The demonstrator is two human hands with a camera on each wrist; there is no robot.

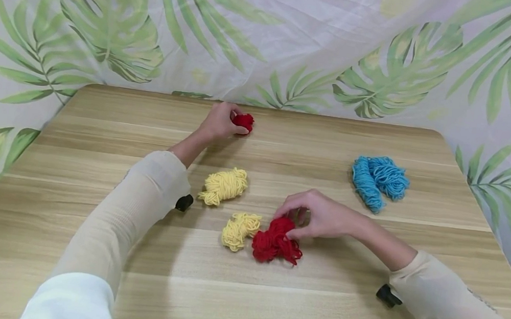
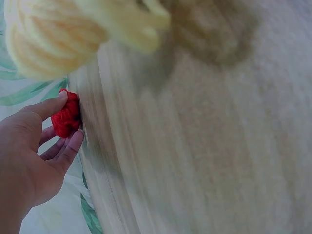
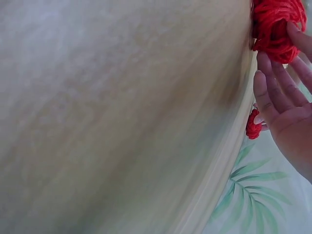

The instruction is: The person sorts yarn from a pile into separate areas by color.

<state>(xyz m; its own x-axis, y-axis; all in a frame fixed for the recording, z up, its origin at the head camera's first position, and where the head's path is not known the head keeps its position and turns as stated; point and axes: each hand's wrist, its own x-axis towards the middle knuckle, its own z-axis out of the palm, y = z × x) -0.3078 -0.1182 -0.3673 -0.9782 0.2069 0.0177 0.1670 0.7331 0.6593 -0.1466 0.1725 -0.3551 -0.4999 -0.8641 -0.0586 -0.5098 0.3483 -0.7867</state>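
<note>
At the table's far edge, my left hand (image 1: 220,121) holds a small red yarn bundle (image 1: 243,122) between thumb and fingers. The left wrist view shows the thumb on one side of that red bundle (image 2: 67,114) and fingertips on the other. Nearer the middle, my right hand (image 1: 324,217) has its thumb and fingers around a larger, looser red yarn bundle (image 1: 270,243), which lies on the table. In the right wrist view the thumb presses on this red bundle (image 3: 278,31), with fingers at its lower side. A yellow yarn bundle (image 1: 240,231) lies directly left of it.
Another yellow yarn bundle (image 1: 224,186) lies below my left forearm's right side. Blue yarn (image 1: 378,181), folded in two lobes, lies at the right. The wood-grain table (image 1: 241,307) ends at a leaf-printed cloth (image 1: 294,40) behind. A black wrist device (image 1: 388,295) sticks out under the right sleeve.
</note>
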